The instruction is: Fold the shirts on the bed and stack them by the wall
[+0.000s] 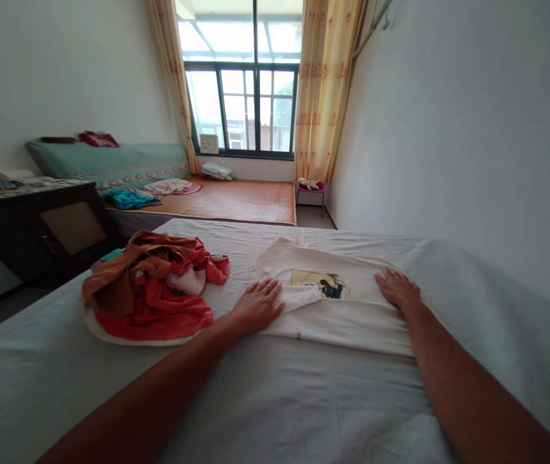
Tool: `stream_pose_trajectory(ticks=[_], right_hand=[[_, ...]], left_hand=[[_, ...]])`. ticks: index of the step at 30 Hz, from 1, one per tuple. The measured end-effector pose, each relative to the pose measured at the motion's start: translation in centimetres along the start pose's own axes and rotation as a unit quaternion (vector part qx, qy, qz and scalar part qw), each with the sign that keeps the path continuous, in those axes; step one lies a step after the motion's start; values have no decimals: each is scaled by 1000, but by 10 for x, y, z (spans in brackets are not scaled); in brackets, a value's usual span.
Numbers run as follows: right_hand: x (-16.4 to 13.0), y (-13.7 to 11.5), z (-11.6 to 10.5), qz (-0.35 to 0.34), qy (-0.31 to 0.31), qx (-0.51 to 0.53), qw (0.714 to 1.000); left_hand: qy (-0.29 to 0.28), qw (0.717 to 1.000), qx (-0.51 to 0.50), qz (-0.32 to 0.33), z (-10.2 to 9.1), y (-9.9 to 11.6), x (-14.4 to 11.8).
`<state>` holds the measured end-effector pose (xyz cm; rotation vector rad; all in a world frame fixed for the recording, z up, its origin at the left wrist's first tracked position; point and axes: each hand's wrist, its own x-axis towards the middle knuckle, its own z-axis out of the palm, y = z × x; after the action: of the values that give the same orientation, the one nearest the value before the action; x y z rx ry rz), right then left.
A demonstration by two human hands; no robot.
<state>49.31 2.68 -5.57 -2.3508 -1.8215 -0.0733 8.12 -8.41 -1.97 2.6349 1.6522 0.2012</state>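
Observation:
A cream T-shirt with a yellow printed picture lies flat on the white bed sheet. My left hand rests palm down on its left edge, over a folded-in sleeve. My right hand lies flat on the shirt's right side, fingers spread. Neither hand grips the cloth. A heap of red, orange and brown clothes lies on the sheet just left of my left hand.
A dark cabinet stands at the left beside the bed. Beyond is a second bed with a woven mat, a green pillow and loose garments. A small stool sits by the curtained window. A white wall runs along the right.

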Motion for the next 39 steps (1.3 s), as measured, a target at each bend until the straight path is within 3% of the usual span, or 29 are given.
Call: stream_pose_trajectory(ticks=[2, 4, 6, 8, 11, 14, 17, 20, 23, 26, 29, 32, 36, 39], right_hand=[[-4, -10, 1, -38, 30, -6, 999], [-11, -32, 2, -152, 36, -5, 988], [-16, -55, 2, -277, 5, 9, 961], [-15, -69, 0, -333, -36, 20, 942], [3, -57, -7, -286, -71, 10, 956], [34, -14, -12, -194, -94, -17, 976], [65, 30, -11, -116, -88, -16, 989], [85, 52, -4, -53, -53, 33, 997], [92, 55, 5, 5, -19, 86, 996], [92, 53, 12, -11, 31, 106, 994], [93, 53, 14, -48, 63, 149, 986], [96, 56, 12, -66, 52, 216, 973], [98, 56, 7, -38, 56, 236, 969], [97, 54, 2, -24, 68, 256, 964]], left_hand=[[2, 1000, -1, 1, 0, 0, 0], [4, 1000, -2, 3, 0, 0, 1], [5, 1000, -1, 5, -1, 0, 0], [4, 1000, 1, 6, -2, 1, -1], [2, 1000, 4, 5, -11, 3, -1], [2, 1000, 9, 12, -26, 4, 8], [-11, 999, 15, -35, -42, -7, 35], [24, 993, -15, -113, -53, -31, 77], [66, 983, -85, -146, -56, -56, 122], [67, 979, -112, -155, -49, -72, 161], [62, 977, -125, -163, -36, -76, 192], [61, 971, -148, -177, -20, -76, 217], [72, 954, -188, -220, -6, -76, 244], [95, 936, -232, -246, -8, -78, 254]])
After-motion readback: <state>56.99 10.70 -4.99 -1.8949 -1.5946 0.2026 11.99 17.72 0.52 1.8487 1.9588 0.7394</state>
